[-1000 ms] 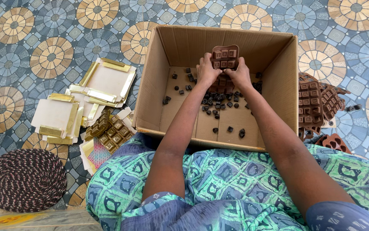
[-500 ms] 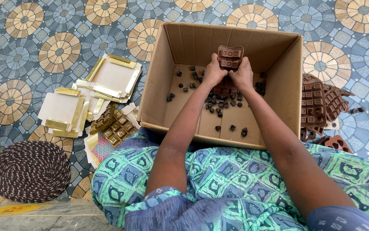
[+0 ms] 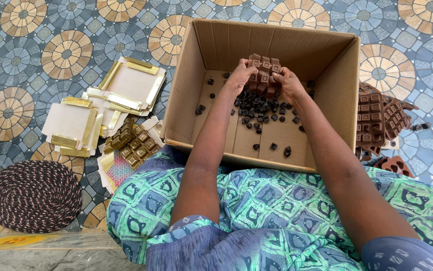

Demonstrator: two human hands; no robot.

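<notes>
Inside the box (image 3: pixel 327 95), the mould (image 3: pixel 263 75) sits in my grip; small pieces (image 3: pixel 256 108) lie just below, flat cartons (image 3: pixel 101 108) far left.

Bright even daylight, soft shadows, sharp

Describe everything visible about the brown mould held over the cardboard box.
The brown mould is a flexible-looking tray of small square cavities in rows, reddish brown, seemingly silicone. It is held above the open cardboard box, bent and twisted rather than flat, its cavity bumps facing the camera. The left hand grips its left edge and the right hand its right edge. Directly beneath it lies a heap of small dark pieces on the box floor. Whether any cavities remain filled cannot be told.
</notes>
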